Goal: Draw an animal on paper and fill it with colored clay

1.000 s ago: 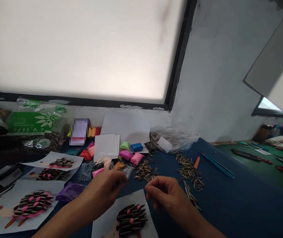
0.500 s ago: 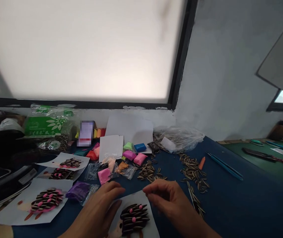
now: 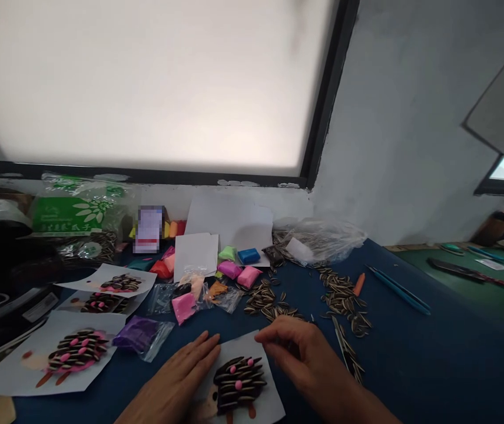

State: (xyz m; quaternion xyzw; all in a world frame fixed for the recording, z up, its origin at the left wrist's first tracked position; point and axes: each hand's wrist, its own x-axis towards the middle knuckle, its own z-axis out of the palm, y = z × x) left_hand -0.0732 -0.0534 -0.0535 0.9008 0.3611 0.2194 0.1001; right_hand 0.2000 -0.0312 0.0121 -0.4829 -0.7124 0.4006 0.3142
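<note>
The paper sheet (image 3: 274, 409) with the hedgehog of dark seeds (image 3: 238, 399) was at the front, on the blue table (image 3: 411, 371). The left hand (image 3: 185, 371) lay flat over the sheet's left side, fingers stretched. The right hand (image 3: 298, 359) was near the upper corner, thumb and forefinger narrowly apart; whether they held something, I could not tell. Behind, one clear bag (image 3: 162, 340) contained a purple material (image 3: 135, 334). Striped seeds (image 3: 107, 244) showed inside the green-printed bag (image 3: 64, 215).
</note>
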